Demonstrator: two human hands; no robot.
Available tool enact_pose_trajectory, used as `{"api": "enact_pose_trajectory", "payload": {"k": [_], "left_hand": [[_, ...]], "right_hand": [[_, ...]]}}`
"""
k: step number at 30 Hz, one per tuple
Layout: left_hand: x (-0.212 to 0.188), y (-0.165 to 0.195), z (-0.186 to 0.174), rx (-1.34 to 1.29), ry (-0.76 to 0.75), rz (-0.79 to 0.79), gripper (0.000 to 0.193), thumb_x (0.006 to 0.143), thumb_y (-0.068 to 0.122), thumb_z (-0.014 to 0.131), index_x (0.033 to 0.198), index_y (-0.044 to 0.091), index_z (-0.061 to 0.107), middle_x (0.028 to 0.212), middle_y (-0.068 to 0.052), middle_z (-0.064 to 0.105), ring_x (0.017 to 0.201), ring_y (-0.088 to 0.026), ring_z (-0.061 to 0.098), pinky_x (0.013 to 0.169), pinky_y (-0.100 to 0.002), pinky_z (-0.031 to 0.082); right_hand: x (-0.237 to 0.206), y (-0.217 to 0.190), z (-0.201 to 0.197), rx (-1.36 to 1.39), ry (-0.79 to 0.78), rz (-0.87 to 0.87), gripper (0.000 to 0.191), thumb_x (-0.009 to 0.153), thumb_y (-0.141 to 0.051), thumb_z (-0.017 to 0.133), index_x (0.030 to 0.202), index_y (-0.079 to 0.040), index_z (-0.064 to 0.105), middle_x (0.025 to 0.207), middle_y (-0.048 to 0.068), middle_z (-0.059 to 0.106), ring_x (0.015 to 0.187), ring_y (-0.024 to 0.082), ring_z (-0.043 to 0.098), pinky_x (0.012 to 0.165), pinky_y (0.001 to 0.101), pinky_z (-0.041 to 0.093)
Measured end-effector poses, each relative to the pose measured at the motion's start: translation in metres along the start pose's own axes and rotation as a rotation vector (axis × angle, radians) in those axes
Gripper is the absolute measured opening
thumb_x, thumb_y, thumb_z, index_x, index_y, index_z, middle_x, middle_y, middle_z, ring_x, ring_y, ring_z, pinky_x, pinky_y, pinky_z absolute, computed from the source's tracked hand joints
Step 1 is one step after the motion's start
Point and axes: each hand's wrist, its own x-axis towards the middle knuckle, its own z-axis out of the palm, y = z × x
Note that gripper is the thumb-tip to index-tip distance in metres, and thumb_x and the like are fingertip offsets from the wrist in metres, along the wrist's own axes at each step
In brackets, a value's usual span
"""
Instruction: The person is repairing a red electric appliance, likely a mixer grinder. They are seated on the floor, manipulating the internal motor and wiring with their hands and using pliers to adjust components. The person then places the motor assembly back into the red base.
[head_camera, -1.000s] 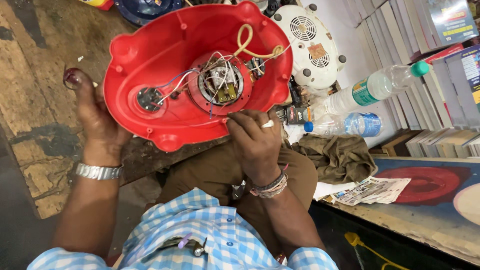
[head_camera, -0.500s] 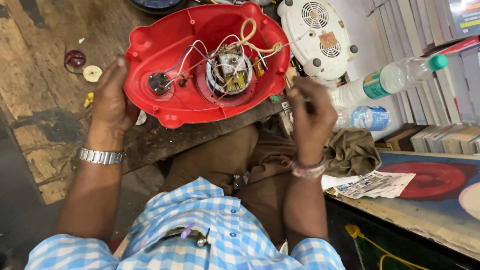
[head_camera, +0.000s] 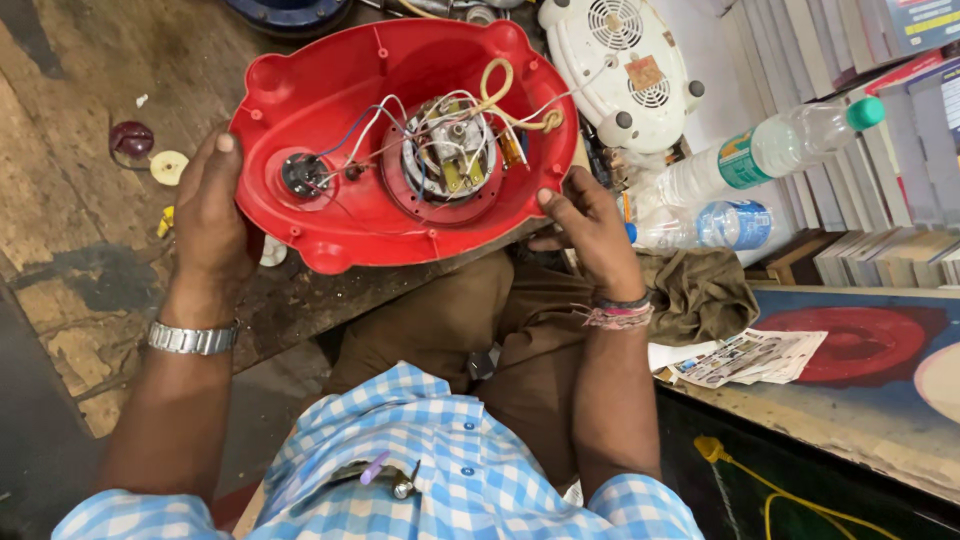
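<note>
Both hands gripped the red plastic appliance housing (head_camera: 400, 200), which lay upturned in the upper centre of the frame, over the edge of the worn wooden workbench (head_camera: 70, 200) and above the person's lap. At its left rim the left hand (head_camera: 212, 215) clasped the shell with the fingers laid up against the edge; the thumb was hidden behind the housing. At its lower right rim the right hand (head_camera: 590, 230) pinched the edge, thumb on the inner lip, fingers curled out of sight beneath.

Inside the shell sat a round electric motor (head_camera: 445, 160) with copper-coloured parts, ringed by thin white and blue wires (head_camera: 375, 125) and a looped cream cord (head_camera: 505, 95). Where each wire ended was hard to make out. A small black round switch fitting (head_camera: 303, 175) sat left of the motor.

A white plastic vented appliance base (head_camera: 630, 70) lay at the upper right, its top cut off by the frame. Two clear plastic water bottles (head_camera: 760, 155) lay right of the housing, near a crumpled olive cloth (head_camera: 700, 295). A dark maroon round knob (head_camera: 131, 138) and a cream disc (head_camera: 168, 167) rested on the bench at the left. A silver metal wristwatch (head_camera: 192, 338) circled the left wrist.
</note>
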Motion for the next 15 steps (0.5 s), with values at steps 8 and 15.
{"api": "enact_pose_trajectory", "payload": {"k": [8, 15], "left_hand": [[-0.014, -0.004, 0.007, 0.194, 0.016, 0.080, 0.057, 0.117, 0.045, 0.040, 0.143, -0.004, 0.054, 0.138, -0.012, 0.062, 0.124, -0.017, 0.061, 0.111, -0.033, 0.049], [-0.009, -0.010, 0.006, 0.052, 0.050, 0.026, 0.060, 0.115, 0.046, 0.041, 0.147, -0.003, 0.051, 0.144, -0.015, 0.060, 0.130, -0.022, 0.061, 0.116, -0.037, 0.048]], "right_hand": [[0.003, -0.002, -0.002, 0.044, -0.023, 0.056, 0.048, 0.102, -0.027, 0.058, 0.144, -0.006, 0.049, 0.127, 0.004, 0.065, 0.110, 0.014, 0.067, 0.067, 0.0359, 0.067], [0.005, -0.004, 0.005, 0.123, -0.018, 0.059, 0.050, 0.104, -0.032, 0.058, 0.144, -0.004, 0.052, 0.126, 0.009, 0.065, 0.107, 0.019, 0.067, 0.068, 0.0380, 0.066]]}}
